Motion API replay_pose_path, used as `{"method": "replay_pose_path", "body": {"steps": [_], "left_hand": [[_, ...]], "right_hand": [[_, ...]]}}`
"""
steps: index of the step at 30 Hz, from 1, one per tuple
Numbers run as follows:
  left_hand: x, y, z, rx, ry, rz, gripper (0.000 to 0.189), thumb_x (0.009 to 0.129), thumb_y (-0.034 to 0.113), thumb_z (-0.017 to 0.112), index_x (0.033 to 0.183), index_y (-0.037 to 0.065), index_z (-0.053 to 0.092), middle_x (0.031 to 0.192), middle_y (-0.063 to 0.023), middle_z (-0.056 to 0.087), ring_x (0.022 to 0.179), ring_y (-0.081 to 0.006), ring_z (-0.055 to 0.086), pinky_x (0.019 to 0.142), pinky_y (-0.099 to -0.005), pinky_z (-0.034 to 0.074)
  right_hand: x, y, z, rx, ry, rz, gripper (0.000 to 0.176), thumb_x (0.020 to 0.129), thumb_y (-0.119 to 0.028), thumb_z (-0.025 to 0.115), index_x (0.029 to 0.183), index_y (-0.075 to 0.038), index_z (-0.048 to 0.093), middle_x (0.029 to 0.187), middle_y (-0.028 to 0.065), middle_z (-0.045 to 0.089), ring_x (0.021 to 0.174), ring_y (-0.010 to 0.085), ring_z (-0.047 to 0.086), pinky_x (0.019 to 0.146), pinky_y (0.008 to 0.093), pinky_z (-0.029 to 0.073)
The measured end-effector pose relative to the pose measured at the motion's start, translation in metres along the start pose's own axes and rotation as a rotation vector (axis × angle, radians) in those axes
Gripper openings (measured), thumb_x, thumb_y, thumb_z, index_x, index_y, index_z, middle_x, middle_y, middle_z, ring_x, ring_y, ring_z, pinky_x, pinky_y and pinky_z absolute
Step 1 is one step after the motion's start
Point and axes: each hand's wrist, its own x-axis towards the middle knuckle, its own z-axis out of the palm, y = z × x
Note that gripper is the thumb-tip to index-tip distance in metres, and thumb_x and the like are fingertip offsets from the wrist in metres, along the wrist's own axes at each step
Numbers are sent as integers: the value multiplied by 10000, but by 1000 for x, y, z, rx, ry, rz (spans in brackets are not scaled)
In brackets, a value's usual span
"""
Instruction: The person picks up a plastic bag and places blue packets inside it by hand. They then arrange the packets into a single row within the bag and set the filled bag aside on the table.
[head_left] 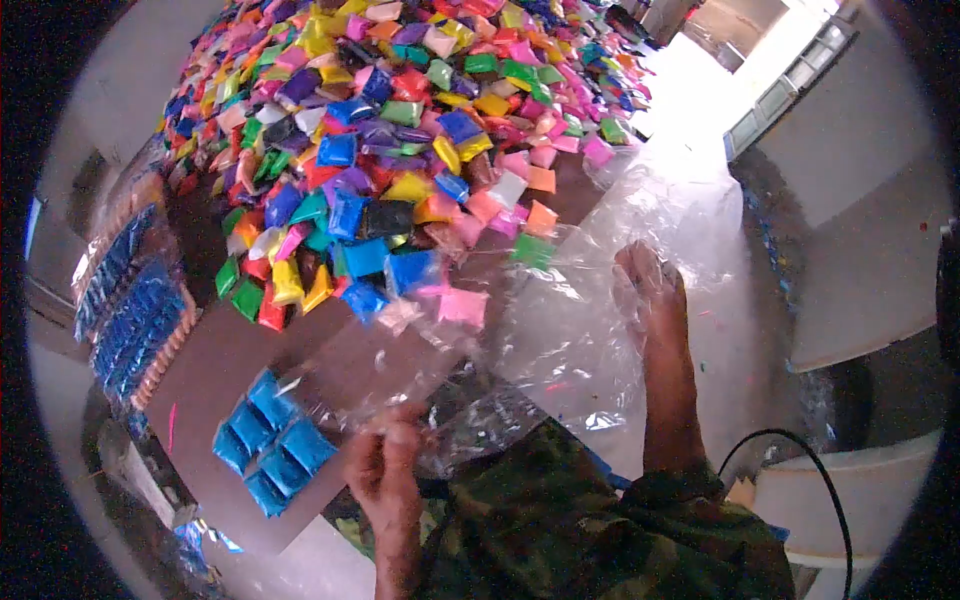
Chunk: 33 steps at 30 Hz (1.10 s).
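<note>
A clear plastic bag (570, 335) is stretched out between my two hands, over the near edge of the table. My left hand (388, 462) is closed on its near left part, fingers pinched together. Farther out on the right, my right hand (655, 285) grips the bag's other side, with film wrapped over the fingers. Left of my left hand, several blue packets (275, 440) lie in two neat rows on the brown table (225, 355). Through the film, a pink packet (463, 307) and a green packet (532, 251) show at the pile's edge.
A large heap of small coloured packets (400, 110) covers the far part of the table. At the left edge stand clear bags filled with blue packets (140, 320). More clear plastic sheeting (690, 215) hangs at the right. A black cable (815, 470) curves at lower right.
</note>
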Motion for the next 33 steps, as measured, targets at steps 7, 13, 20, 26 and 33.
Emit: {"method": "replay_pose_path", "body": {"steps": [7,13,20,26,33], "left_hand": [[-9,3,-27,-79,114,129,221,1009,208,605,1080,3,649,1011,-150,697,875,-213,620,773,-373,501],[3,-5,-34,-123,359,89,229,1043,250,561,1042,27,617,1018,-94,644,910,-163,595,785,-350,501],[10,-10,-98,-15,626,162,385,1061,329,539,1265,10,611,1143,-137,653,1022,-225,606,876,-361,473],[3,-32,-113,-198,312,191,292,1057,291,583,1201,40,624,1038,-100,661,892,-206,595,803,-351,461],[2,0,-73,-244,421,205,135,1007,182,643,960,100,546,845,-28,504,778,-174,467,686,-338,385]], "right_hand": [[3,-37,17,249,200,79,245,986,-259,698,1123,-66,636,999,42,669,833,117,658,622,226,517],[12,-26,19,315,228,123,216,1003,-265,664,1096,-71,638,936,14,642,730,98,588,582,225,471],[77,15,-60,308,482,-178,295,1045,-345,571,1148,-80,649,1050,61,681,888,181,656,631,297,507],[98,36,-75,-445,551,-653,243,1051,-226,550,1131,-33,674,1087,118,686,960,267,662,845,388,553],[86,101,-68,-1557,-460,-326,224,888,-292,656,885,-84,742,970,135,737,962,366,697,849,480,551]]}}
